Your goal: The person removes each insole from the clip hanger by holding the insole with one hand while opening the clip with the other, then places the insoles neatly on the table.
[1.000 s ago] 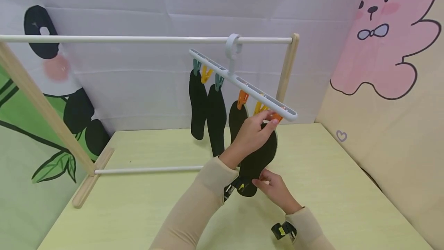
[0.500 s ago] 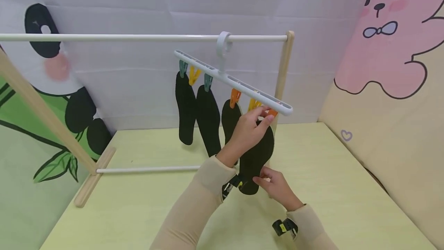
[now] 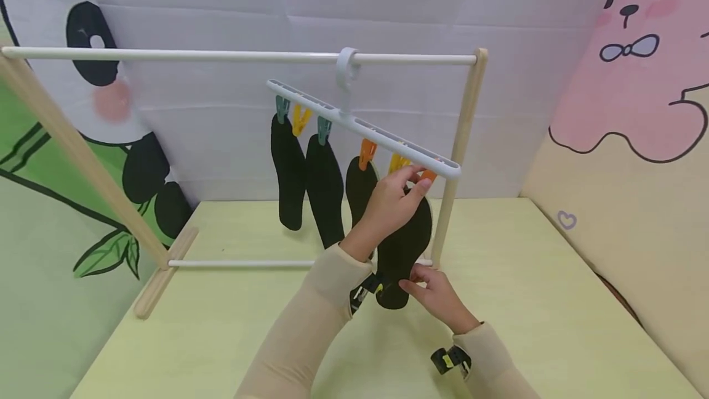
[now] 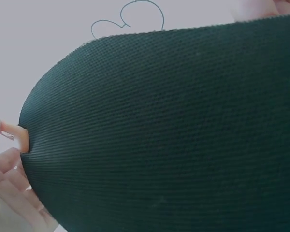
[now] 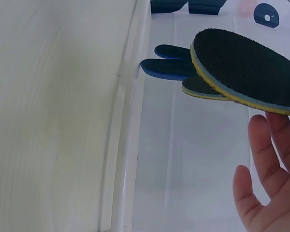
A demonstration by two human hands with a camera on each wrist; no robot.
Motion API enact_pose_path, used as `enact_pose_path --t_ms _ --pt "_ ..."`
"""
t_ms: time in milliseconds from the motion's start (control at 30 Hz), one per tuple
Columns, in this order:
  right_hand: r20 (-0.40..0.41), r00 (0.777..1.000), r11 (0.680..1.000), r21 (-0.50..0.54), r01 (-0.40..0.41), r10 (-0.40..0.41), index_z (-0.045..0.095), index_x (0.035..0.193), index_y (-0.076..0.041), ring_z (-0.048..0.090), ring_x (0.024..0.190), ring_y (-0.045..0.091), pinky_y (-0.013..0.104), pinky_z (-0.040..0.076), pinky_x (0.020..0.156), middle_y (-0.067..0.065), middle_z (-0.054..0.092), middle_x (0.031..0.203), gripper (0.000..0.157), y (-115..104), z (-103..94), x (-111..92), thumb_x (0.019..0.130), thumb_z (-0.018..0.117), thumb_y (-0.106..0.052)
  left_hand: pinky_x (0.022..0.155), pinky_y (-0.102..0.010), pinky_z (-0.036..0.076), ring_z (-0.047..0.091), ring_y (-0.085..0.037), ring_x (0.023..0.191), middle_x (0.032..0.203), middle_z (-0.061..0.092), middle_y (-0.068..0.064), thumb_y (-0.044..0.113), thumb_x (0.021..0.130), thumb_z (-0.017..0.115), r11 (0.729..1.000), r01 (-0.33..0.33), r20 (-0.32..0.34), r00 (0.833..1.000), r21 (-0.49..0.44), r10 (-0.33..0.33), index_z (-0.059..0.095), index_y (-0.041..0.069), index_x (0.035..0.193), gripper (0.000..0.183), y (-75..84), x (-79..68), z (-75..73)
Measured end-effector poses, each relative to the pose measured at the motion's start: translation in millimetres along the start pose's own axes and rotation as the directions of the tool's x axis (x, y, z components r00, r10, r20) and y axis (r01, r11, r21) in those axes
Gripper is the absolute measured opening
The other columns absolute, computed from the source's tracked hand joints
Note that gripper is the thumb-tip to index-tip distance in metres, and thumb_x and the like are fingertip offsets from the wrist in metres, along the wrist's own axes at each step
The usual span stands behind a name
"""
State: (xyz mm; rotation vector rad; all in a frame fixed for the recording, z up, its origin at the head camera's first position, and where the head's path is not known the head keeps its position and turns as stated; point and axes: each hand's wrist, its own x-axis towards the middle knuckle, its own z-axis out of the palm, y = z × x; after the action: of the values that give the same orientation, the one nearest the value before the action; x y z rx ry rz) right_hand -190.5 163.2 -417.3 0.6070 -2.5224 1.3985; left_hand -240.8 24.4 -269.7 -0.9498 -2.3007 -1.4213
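Since the earlier head frame, the hanger (image 3: 344, 119) has slid left along the white rail (image 3: 221, 56). Right of centre, the left hand (image 3: 390, 205) pinches an orange clip (image 3: 429, 175) atop the nearest black insole (image 3: 407, 242); the right hand (image 3: 439, 300), fingers half curled, pinches its lower edge.

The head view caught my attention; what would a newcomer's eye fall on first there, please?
Most likely the four black insoles in a row beneath the pale hanger on the white rail. At the hanger's near end the left hand pinches an orange clip, while the right hand holds the front insole near its lower end. The pink cartoon animal on the right wall also stands out.
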Motion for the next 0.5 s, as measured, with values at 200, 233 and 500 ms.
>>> enact_pose_path --t_ms 200,233,500 --pt "0.002 1.000 1.000 0.029 -0.006 0.006 0.059 0.080 -0.003 0.049 0.071 0.007 0.026 0.042 0.065 0.001 0.059 0.075 0.013 -5 0.5 -1 0.092 0.063 -0.005 0.083 -0.030 0.042 0.051 -0.030 0.098 0.108 0.058 -0.020 0.011 0.102 0.047 0.999 0.040 0.066 0.997 -0.023 -0.038 0.051 -0.007 0.134 0.037 3.9 2.4 -2.4" --pt "0.002 1.000 0.999 0.037 -0.012 0.012 0.060 0.083 -0.003 0.052 0.074 0.009 0.027 0.044 0.068 0.002 0.061 0.078 0.011 -5 1.4 -1 0.093 0.062 -0.005 0.084 -0.031 0.042 0.050 -0.030 0.099 0.108 0.057 -0.020 0.010 0.103 0.047 0.998 0.057 0.072 0.996 -0.029 -0.054 0.049 -0.008 0.135 0.038 3.8 2.3 -2.6" --pt "-0.040 0.994 0.992 0.078 -0.098 0.101 0.063 0.099 0.001 0.061 0.087 0.023 0.033 0.049 0.081 0.007 0.066 0.089 0.009 -11 8.7 -3 0.094 0.061 -0.007 0.076 -0.027 0.040 0.049 -0.027 0.094 0.103 0.055 -0.017 0.011 0.102 0.048 0.988 0.122 0.045 0.992 -0.096 -0.118 0.051 -0.006 0.134 0.036 3.8 1.7 -2.3"
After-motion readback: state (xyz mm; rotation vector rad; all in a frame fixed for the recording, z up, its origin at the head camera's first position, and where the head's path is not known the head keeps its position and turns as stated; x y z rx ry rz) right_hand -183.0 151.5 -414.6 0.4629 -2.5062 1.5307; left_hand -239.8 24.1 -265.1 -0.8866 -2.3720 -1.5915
